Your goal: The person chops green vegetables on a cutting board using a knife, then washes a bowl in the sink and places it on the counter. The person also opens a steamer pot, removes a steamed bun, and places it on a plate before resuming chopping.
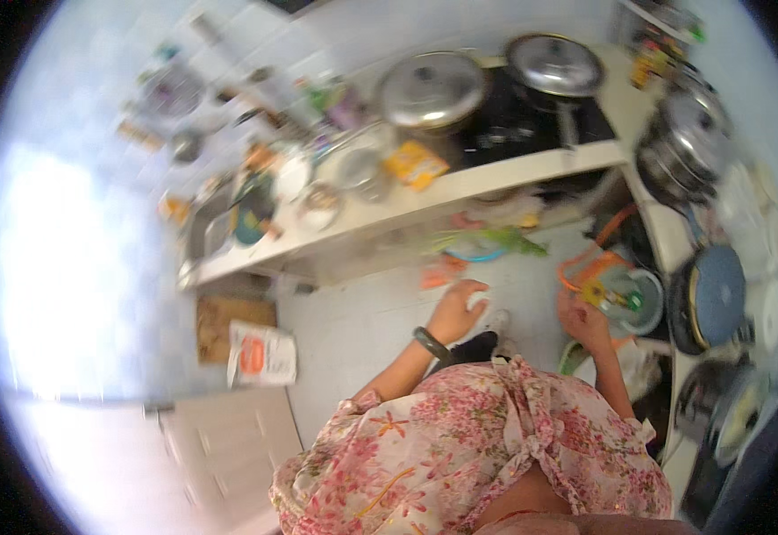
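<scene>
My left hand (457, 311), with a dark bangle on its wrist, hangs above the tiled floor, fingers apart and nothing in it. My right hand (583, 317) is at the rim of a grey bucket (650, 321) at the right; blur hides whether its fingers hold anything. Inside or over the bucket are a small yellow thing and a green one. Beyond my left hand, leafy green vegetables (506, 239) lie over a blue-rimmed basin (476, 255) on the floor, beside an orange-red bag (441, 271).
Lidded steel pots (433, 90) stand on and beside the black stove (509, 134). A yellow box (416, 164) lies at the counter's edge. A frying pan (717, 297) rests on the right counter. At the left are a sink (207, 231) and a white printed sack (263, 354).
</scene>
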Demonstrator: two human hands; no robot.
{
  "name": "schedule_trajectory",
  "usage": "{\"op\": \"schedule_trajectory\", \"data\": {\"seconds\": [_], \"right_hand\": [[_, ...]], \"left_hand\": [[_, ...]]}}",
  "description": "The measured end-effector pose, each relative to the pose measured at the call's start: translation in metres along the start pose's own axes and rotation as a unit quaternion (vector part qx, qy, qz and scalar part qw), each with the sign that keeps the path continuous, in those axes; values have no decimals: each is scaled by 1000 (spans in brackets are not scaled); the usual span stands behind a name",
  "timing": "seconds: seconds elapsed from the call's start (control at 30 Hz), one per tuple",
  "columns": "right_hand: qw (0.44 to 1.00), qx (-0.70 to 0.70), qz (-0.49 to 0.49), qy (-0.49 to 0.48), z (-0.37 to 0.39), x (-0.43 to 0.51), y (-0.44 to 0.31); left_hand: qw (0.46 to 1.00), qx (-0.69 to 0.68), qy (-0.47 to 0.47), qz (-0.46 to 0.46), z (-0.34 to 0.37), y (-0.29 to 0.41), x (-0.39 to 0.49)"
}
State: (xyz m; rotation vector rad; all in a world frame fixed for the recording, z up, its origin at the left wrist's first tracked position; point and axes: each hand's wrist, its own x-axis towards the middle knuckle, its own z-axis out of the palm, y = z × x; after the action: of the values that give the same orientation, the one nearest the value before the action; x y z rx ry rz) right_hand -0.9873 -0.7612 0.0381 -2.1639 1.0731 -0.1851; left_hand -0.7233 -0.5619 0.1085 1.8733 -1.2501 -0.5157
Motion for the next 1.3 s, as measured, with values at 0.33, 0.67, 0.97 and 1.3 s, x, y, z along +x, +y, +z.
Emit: {"op": "schedule_trajectory", "data": {"seconds": [0.33,0.67,0.97,1.3], "right_hand": [[956,-36,-131,-260,81,13,-138],[924,-128,-206,-296,187,2,-254],[905,-76,-316,-273,290,-34,-402],[962,-112,-200,-145,333,19,-480]], "left_hand": [[965,8,156,-208,-115,10,-171],[920,16,297,-254,-202,-53,-278],[880,53,372,-291,-325,-140,-395],[866,-42,383,-319,-375,-184,-416]]}}
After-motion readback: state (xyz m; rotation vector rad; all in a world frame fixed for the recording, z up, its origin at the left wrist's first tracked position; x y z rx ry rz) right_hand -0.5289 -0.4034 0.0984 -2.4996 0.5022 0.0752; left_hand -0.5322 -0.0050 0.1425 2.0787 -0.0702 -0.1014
